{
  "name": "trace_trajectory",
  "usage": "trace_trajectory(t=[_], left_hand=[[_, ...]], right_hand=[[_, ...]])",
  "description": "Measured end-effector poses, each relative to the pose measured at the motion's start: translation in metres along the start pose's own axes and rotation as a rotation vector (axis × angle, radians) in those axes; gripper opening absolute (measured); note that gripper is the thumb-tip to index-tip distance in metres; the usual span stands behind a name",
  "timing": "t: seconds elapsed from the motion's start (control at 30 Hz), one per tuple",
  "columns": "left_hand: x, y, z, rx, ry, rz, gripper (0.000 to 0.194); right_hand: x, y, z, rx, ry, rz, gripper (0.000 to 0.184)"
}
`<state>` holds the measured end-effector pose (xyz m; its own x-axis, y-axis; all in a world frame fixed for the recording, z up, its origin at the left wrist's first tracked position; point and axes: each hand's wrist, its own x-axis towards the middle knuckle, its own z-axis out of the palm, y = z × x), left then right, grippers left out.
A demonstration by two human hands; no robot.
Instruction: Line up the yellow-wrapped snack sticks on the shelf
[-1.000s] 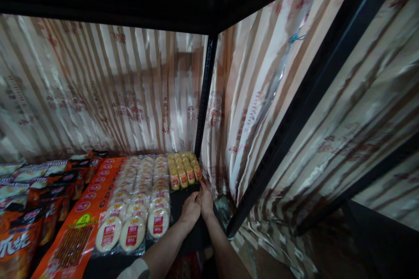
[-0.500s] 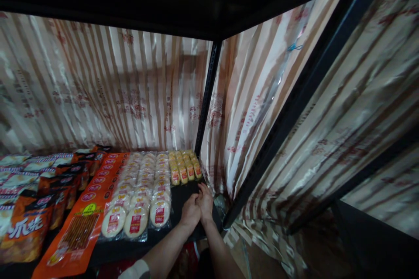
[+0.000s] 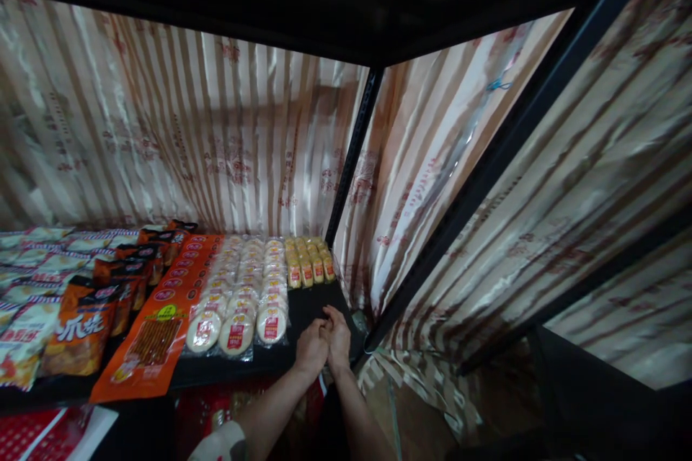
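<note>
My left hand (image 3: 312, 347) and my right hand (image 3: 338, 337) are pressed together over the front right part of the black shelf (image 3: 311, 306). Their fingers are curled in against each other; whatever lies between them, if anything, is hidden. Beyond my fingertips, in the back corner, stand short rows of small yellow-wrapped snack packets (image 3: 308, 264) with red labels. To the left of my hands are three long rows of round white rice crackers (image 3: 238, 295) in clear wrappers.
Left of the crackers lies a long orange snack-stick packet (image 3: 154, 346), then orange-and-black snack bags (image 3: 81, 328) and white bags (image 3: 27, 324). Black metal posts (image 3: 354, 158) and a shelf overhead frame the space. Striped plastic sheeting (image 3: 243, 122) hangs behind. Red packaging (image 3: 46, 432) shows below.
My joined hands have drawn back from the yellow packets toward the shelf's front edge. My view has shifted, bringing more of the left bags and the red packaging below into sight.
</note>
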<state>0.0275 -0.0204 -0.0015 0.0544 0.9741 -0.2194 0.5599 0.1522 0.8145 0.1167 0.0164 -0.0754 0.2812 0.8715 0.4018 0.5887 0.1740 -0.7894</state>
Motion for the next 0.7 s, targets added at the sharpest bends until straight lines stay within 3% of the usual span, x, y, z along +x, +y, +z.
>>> trace_trajectory(t=[0.3, 0.7], left_hand=[[-0.015, -0.033, 0.001, -0.029, 0.073, 0.043, 0.032], [-0.036, -0.063, 0.002, -0.117, 0.166, 0.122, 0.025]], right_hand=[[-0.041, -0.018, -0.001, 0.007, -0.058, -0.011, 0.027], [-0.083, -0.040, -0.007, -0.009, -0.116, -0.047, 0.032]])
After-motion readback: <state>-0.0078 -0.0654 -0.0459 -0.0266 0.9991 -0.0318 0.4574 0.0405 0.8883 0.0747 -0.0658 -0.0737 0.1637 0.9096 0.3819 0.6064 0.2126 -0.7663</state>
